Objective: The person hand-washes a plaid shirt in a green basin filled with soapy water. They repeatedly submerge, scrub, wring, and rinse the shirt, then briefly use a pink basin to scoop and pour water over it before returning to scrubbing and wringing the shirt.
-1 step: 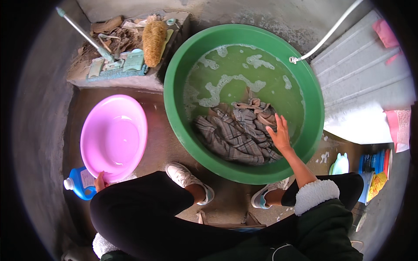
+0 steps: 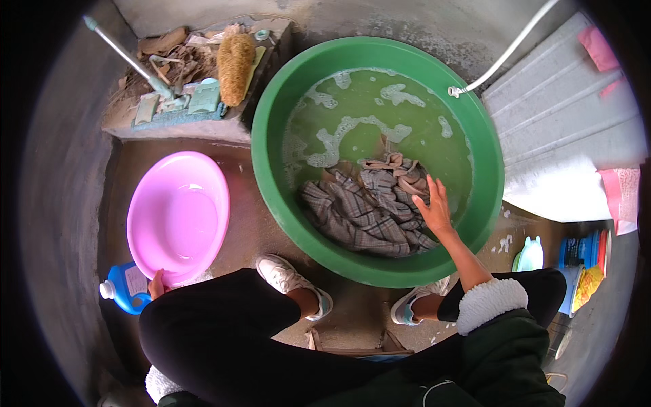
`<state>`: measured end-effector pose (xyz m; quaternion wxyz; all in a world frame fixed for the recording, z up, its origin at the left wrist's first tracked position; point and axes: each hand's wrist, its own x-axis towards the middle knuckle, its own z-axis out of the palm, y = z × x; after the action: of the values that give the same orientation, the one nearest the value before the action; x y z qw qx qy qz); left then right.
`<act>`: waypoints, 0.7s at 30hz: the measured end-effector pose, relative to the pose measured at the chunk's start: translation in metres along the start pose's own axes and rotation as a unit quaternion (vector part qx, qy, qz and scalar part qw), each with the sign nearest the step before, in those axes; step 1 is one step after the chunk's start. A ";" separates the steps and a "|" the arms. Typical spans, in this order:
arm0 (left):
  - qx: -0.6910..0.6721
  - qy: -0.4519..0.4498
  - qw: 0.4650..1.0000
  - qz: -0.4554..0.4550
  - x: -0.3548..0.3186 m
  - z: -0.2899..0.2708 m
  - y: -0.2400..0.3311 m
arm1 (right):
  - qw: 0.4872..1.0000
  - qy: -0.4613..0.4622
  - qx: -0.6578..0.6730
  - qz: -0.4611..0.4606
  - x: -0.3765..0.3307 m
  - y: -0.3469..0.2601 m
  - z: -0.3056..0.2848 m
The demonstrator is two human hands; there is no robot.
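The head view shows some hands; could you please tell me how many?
2: the left hand at the pink basin's rim, partly hidden by the left knee; the right hand by the plaid cloth in the green tub.

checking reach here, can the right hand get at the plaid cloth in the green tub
Probably yes: the right hand is open beside the plaid cloth, and nothing visible blocks the way.

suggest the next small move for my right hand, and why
Perhaps lower the right hand a little and close its fingers on the checked cloth: the hand is open at the cloth's right side, and the cloth lies bunched in soapy water in the green tub, within easy reach.
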<state>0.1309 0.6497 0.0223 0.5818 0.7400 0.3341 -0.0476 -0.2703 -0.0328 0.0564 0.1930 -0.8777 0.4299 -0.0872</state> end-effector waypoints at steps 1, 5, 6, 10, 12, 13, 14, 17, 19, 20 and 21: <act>-0.006 -0.006 1.000 -0.002 -0.004 0.005 -0.004 | 1.000 -0.008 0.009 -0.024 0.003 0.004 0.001; -0.004 -0.029 1.000 -0.007 -0.026 0.013 -0.009 | 0.998 -0.029 0.000 -0.053 0.023 0.002 0.012; -0.001 -0.032 0.999 -0.004 -0.033 0.012 -0.008 | 0.997 -0.046 -0.012 -0.055 0.028 0.003 0.014; 0.021 -0.064 0.997 0.046 -0.066 0.006 0.020 | 0.994 -0.105 -0.026 0.004 0.043 0.010 0.020; 0.056 -0.098 0.989 0.097 -0.089 0.011 0.053 | 0.997 -0.068 -0.010 -0.048 0.043 0.015 0.026; 0.090 -0.120 0.980 0.129 -0.101 0.019 0.077 | 0.997 -0.065 0.044 -0.023 0.041 0.017 0.030; 0.146 -0.144 0.965 0.165 -0.112 0.031 0.108 | 0.993 -0.081 0.079 0.029 0.040 0.019 0.033; 0.412 -0.187 0.859 0.241 -0.151 0.089 0.207 | 0.964 0.012 0.254 0.075 0.041 0.027 0.034; 0.481 -0.265 0.775 0.313 -0.189 0.134 0.253 | 0.898 0.055 0.420 0.121 0.050 0.035 0.027; 0.505 -0.333 0.706 0.369 -0.211 0.159 0.267 | 0.862 0.067 0.477 0.157 0.057 0.042 0.018; 0.510 -0.405 0.625 0.431 -0.233 0.184 0.273 | 0.829 0.086 0.522 0.181 0.066 0.048 0.011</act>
<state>0.1597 0.3559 0.2972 0.1423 0.8835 -0.3700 -0.2495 -0.2609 -0.1092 0.0259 0.5973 -0.5416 0.4860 -0.3372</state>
